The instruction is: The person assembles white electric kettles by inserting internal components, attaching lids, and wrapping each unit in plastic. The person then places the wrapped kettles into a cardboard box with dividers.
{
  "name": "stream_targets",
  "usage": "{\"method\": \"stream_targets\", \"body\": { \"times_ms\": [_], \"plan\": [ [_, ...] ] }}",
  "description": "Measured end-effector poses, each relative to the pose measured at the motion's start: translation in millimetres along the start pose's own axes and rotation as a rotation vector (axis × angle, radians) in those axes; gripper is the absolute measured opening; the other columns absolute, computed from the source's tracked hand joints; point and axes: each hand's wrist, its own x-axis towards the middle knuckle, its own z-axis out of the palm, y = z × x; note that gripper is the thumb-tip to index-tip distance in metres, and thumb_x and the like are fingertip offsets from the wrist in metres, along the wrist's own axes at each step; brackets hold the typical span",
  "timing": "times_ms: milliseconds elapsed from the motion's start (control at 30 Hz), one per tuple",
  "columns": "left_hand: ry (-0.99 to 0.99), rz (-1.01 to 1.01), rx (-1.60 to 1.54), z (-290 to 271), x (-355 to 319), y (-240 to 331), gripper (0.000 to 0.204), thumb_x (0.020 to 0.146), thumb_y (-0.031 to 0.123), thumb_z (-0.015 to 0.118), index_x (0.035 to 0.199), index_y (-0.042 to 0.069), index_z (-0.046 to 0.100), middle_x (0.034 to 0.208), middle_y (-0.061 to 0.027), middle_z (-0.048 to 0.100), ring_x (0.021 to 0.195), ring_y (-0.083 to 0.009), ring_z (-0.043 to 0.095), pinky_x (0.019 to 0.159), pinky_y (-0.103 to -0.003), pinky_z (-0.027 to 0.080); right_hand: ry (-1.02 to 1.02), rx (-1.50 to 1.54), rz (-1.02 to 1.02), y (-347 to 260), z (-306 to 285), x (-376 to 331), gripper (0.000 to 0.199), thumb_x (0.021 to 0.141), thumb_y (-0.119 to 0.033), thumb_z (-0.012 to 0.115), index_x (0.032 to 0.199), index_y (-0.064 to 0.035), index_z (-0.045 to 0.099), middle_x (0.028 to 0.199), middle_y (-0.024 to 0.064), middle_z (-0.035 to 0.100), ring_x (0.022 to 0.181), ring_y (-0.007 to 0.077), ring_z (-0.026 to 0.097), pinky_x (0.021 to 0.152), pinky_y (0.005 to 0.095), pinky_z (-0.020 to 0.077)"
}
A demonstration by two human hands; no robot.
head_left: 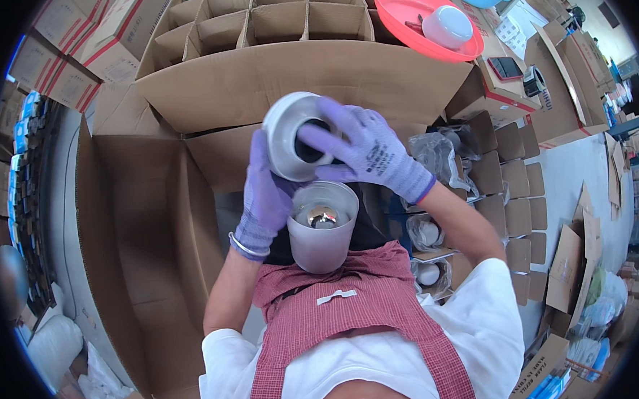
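My gloved left hand (264, 202) is closed round the side of a white, rounded hollow plastic piece (282, 145) with a dark round opening. Fingers of my gloved right hand (369, 148) reach over the rim and across that opening, the thumb at its lower edge; they are partly blurred. Just below, a frosted, translucent cylindrical container (322, 244) stands on my lap, open at the top. Inside it shows a shiny, mirror-like rounded glass part (322, 217). Neither hand visibly grips the container.
Ahead stands a large carton (299, 85) with cardboard dividers. A red plastic basin (404, 22) on it holds a white cup-like piece (448, 27). An open carton (144, 230) is at my left. At right, a divided box (490, 216) contains plastic-wrapped pieces; a phone (504, 68) lies beyond.
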Motion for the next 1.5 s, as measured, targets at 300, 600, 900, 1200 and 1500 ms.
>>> {"method": "stream_targets", "body": {
  "times_ms": [300, 600, 900, 1200, 1500],
  "plan": [
    [-0.116, 0.236, 0.357, 6, 3, -11, 0.059, 0.097, 0.045, 0.047, 0.143, 0.008, 0.043, 0.138, -0.0125, 0.053, 0.116, -0.0254, 0.057, 0.099, -0.038, 0.047, 0.07, 0.33, 0.403, -19, 5, 30, 0.059, 0.083, -0.047, 0.069, 0.125, -0.0094, 0.051, 0.106, 0.0185, 0.062, 0.078, 0.0343, 0.067, 0.06, 0.0435, 0.0521],
    [-0.914, 0.995, 1.557, 10, 30, 31, 0.057, 0.069, 0.039, 0.083, 0.118, 0.015, 0.069, 0.132, -0.0059, 0.06, 0.117, -0.037, 0.054, 0.101, -0.051, 0.04, -0.299, 1.543, 0.685, 9, 37, -71, 0.038, 0.094, -0.023, 0.06, 0.129, -0.0084, 0.053, 0.106, 0.0065, 0.066, 0.088, 0.0168, 0.065, 0.07, 0.0307, 0.056],
    [-1.057, 0.599, 1.389, -63, 27, -3, 0.055, 0.067, 0.034, 0.082, 0.115, 0.01, 0.07, 0.122, -0.0111, 0.064, 0.109, -0.0373, 0.058, 0.093, -0.047, 0.047, -0.082, 1.211, 0.943, -35, 44, -76, 0.032, 0.104, -0.022, 0.05, 0.126, -0.0019, 0.061, 0.12, 0.0093, 0.062, 0.112, 0.0183, 0.058, 0.099, 0.0308, 0.0452],
    [-0.992, 0.505, 1.752, -63, -8, -13, 0.059, 0.085, 0.054, 0.061, 0.126, 0.011, 0.064, 0.129, -0.0153, 0.058, 0.126, -0.0377, 0.048, 0.112, -0.049, 0.03, -0.251, 0.723, 0.363, -61, 80, -79, 0.029, 0.096, -0.02, 0.049, 0.114, -0.0014, 0.061, 0.119, 0.0171, 0.062, 0.111, 0.034, 0.059, 0.095, 0.0392, 0.0483],
    [0.142, 0.175, 0.877, -134, -33, -114, 0.051, 0.103, 0.03, 0.049, 0.141, -0.004, 0.045, 0.139, -0.0163, 0.052, 0.134, -0.0247, 0.045, 0.114, -0.033, 0.03, -0.211, 0.736, 0.533, -65, -7, -110, 0.048, 0.094, -0.034, 0.057, 0.128, 0.0005, 0.055, 0.116, 0.0223, 0.061, 0.109, 0.0347, 0.06, 0.096, 0.0395, 0.0478]
  ]
}}
